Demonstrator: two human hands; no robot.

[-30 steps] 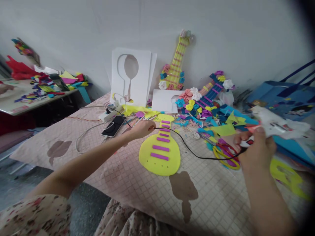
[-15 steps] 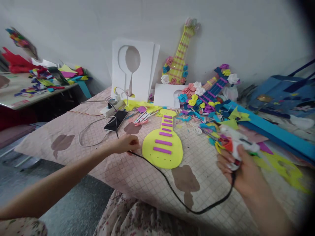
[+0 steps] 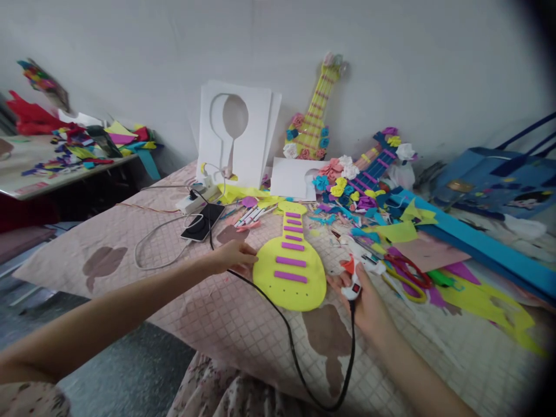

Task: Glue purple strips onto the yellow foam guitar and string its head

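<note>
A yellow guitar cutout lies flat on the table, with purple strips across its neck and body and several small dark dots near its bottom. My left hand is closed at the cutout's left edge, fingertips on the rim. To the right of the body, my right hand grips a white glue gun with an orange trigger. Its nozzle points away from me over the scraps. The gun's black cord loops across the table's front and passes by my left wrist.
Red-handled scissors, yellow-handled scissors and foam scraps crowd the right side. Markers, a phone and a power strip are at back left. A finished yellow guitar leans on the wall; a blue bag stands right.
My right hand has brought the glue gun leftward, close to the cutout's right edge. My left hand has shifted slightly right, onto the cutout's left edge. The view has tilted slightly.
</note>
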